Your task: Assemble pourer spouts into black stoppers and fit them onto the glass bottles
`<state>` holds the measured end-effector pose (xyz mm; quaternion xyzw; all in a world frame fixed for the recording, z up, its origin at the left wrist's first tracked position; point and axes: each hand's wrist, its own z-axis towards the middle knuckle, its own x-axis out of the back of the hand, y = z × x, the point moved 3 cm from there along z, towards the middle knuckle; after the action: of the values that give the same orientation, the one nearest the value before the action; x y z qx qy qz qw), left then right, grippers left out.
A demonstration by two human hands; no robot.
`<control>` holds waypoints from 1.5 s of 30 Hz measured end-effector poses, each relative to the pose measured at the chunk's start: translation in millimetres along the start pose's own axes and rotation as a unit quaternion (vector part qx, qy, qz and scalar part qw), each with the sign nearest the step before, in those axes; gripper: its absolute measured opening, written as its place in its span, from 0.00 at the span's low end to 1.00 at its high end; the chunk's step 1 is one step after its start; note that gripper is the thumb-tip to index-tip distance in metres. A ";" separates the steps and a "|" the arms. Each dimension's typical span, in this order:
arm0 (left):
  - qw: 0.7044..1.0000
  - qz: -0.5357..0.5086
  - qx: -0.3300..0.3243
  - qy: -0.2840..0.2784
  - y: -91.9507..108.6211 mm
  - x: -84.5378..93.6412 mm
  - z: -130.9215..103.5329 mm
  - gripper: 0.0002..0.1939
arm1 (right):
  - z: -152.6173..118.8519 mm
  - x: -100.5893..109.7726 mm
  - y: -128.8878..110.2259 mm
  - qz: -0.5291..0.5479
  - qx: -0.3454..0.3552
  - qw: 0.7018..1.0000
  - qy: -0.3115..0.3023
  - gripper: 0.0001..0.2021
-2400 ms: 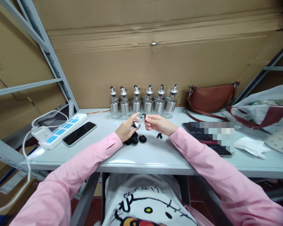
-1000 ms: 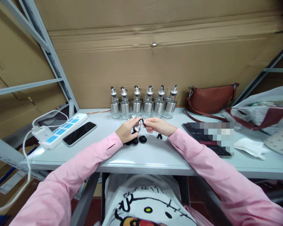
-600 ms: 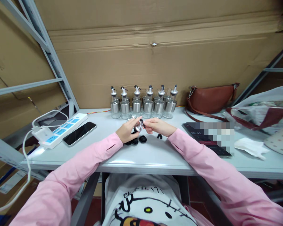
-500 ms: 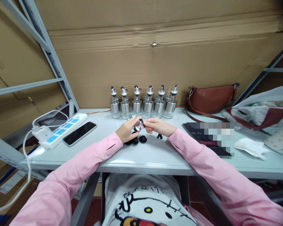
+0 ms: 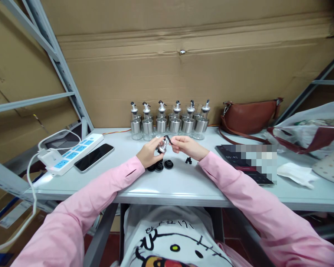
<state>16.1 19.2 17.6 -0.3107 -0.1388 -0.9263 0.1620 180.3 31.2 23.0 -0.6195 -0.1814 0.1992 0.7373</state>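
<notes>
My left hand (image 5: 149, 152) is closed round a silver metal pourer spout (image 5: 161, 146), held above the table. Between the thumb and fingers of my right hand (image 5: 186, 145) is a small black cap (image 5: 168, 139), whose far end is at the tip of the spout. Round black stoppers (image 5: 168, 164) lie on the table just below my left hand. A little pile of small black pieces (image 5: 188, 160) sits below my right hand. Behind both hands stand several glass bottles with metal bands (image 5: 161, 126), the front ones topped with silver spouts and black caps.
At the left are a white power strip (image 5: 78, 154) with cables and a phone (image 5: 94, 158). To the right lie a brown handbag (image 5: 249, 116), a dark tablet (image 5: 239, 163) showing a timer, a white tissue (image 5: 296, 175) and a plastic bag (image 5: 323, 128). Cardboard (image 5: 156, 74) rises behind.
The spout in my left hand is now more upright. My right hand has shifted slightly up and right, and more of the black cap shows between the hands.
</notes>
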 end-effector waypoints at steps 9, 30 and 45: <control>1.000 0.012 0.003 0.002 0.5 0.5 0.1 0.31 | 0.3 -1.8 1.8 -0.005 -0.013 1.000 -0.004 0.22; 0.999 0.000 0.010 -0.044 1.8 -0.1 -2.0 0.30 | -3.3 -2.9 1.5 -0.034 -0.035 0.998 -0.034 0.20; 0.992 0.097 0.041 -0.064 4.1 3.9 1.0 0.28 | -3.4 -11.0 5.0 0.076 -0.048 0.994 -0.063 0.17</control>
<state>15.3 15.0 21.4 -0.3746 -0.1559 -0.8778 0.2547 172.4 23.4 17.3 -0.6524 -0.1896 0.2841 0.6765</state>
